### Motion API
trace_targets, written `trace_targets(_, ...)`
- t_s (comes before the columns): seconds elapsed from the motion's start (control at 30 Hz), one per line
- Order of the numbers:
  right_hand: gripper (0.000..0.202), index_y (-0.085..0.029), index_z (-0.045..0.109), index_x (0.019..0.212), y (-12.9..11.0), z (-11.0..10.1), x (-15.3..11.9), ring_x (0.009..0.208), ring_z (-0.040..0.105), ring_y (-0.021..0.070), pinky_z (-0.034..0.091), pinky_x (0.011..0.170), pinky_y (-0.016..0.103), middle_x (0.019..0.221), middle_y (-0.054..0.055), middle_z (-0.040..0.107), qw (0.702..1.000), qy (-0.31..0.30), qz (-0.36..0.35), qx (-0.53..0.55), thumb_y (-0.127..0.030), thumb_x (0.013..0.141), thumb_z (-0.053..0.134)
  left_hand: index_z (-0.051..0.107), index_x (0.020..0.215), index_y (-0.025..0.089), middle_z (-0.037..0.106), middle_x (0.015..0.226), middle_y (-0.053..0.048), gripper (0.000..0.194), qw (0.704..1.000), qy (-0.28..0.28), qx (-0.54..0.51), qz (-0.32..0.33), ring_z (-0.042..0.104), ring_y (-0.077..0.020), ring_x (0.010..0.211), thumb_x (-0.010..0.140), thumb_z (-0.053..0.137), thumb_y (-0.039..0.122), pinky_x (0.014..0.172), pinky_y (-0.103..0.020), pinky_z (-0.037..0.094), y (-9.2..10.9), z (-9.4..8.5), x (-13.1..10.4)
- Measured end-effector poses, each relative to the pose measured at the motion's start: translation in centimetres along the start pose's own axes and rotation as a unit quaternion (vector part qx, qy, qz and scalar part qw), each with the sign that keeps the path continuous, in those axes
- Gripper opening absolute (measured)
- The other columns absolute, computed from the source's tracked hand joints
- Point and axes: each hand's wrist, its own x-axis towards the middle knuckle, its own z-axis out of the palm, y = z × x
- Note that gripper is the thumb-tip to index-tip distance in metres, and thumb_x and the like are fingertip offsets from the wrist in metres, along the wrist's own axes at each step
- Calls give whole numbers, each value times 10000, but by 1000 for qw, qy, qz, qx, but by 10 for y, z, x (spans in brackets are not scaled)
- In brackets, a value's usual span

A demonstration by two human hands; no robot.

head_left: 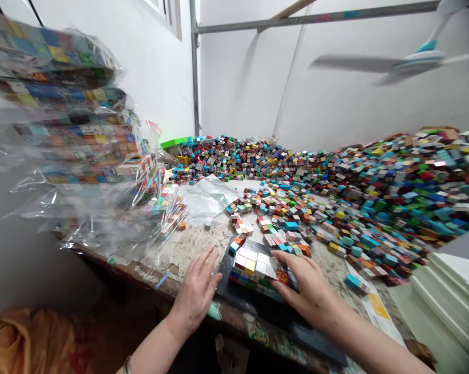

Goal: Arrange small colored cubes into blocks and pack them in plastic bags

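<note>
The right hand, fingers curved, rests against a block of glossy little boxes on a smooth black board; the left hand hovers empty, loosely open.

Plain white walls (a thin seam runs down the far one) meet in a corner behind a worn counter, whose pale top is scuffed and stained and whose front edge is dark and chipped. An upright metal pole stands near the corner, joined to a horizontal metal bar across the far wall. Part of a window frame shows high on the left wall. A fan with pale blades hangs at upper right. Even, bright light fills the upper room; beneath the counter it is dark.
</note>
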Motion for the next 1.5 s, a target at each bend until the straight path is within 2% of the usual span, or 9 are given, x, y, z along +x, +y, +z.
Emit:
trace_targets(0.17,392,-217,516,1115,0,4,1,1010,576,262,369,924,515,1094,106,637,1000,-1,-10,10,-301,733,485,215,1384,200,224,1457,-92,527,991,-78,-29,102,141,-246,1347,899,400,293,1045,-449,314,29,-15,32)
trace_targets(0.4,461,-143,493,1184,-1,7,-3,1068,548,276,354,941,550,1152,145,602,1000,-12,-10,-21,-318,757,480,119,1404,132,251,1432,-126,552,979,-117,-167,-33,257,-206,1309,918,327,295,1049,-398,329,31,0,32)
trace_targets(0.6,403,-172,476,1202,1,11,-4,1063,556,247,363,942,549,1144,116,609,998,-9,-47,-43,-278,816,430,157,1400,186,302,1423,-83,511,955,-139,-256,-63,293,-190,1301,924,310,285,1058,-400,317,35,2,26)
trace_targets(0.77,412,-171,416,1254,-2,12,-7,1079,543,223,379,934,520,1188,107,581,990,7,-96,-105,-258,852,398,71,1411,189,248,1443,-109,589,974,-125,-181,-43,243,-218,1317,906,360,282,1047,-418,324,36,2,24)
trace_targets(0.9,526,-126,331,1328,-6,20,-12,1255,355,267,279,991,515,1367,131,398,967,70,-136,-204,-298,842,440,105,1407,180,140,1470,-127,624,994,-74,-48,65,96,-278,1344,880,429,261,1042,-485,295,40,-3,33)
trace_targets(1.0,538,-119,309,1346,-8,24,-15,1297,279,243,141,1051,488,1390,112,361,955,72,-161,-237,-295,854,439,217,1383,184,271,1437,-99,593,983,-94,22,156,130,-290,1340,861,475,298,1035,-515,295,45,-4,39)
trace_targets(1.13,504,-147,303,1351,-6,13,-14,1287,305,218,132,1053,487,1384,95,375,969,25,-152,-194,-354,894,358,303,1344,143,411,1364,-97,577,979,-101,49,172,268,-272,1307,841,507,338,1023,-489,342,47,-1,40)
trace_targets(1.33,453,-103,441,1255,16,-9,41,1214,406,237,262,1017,440,1298,138,485,995,-71,9,-74,-327,913,247,356,1314,144,430,1353,-80,528,979,-84,58,176,299,-265,1294,842,509,324,1021,-481,355,48,0,41)
trace_targets(1.5,308,-111,585,1048,39,12,110,980,563,200,413,846,307,1081,150,618,984,-147,78,-59,-261,888,368,348,1322,127,408,1368,-60,527,978,-83,74,176,293,-268,1297,856,481,334,1012,-469,372,48,1,40)
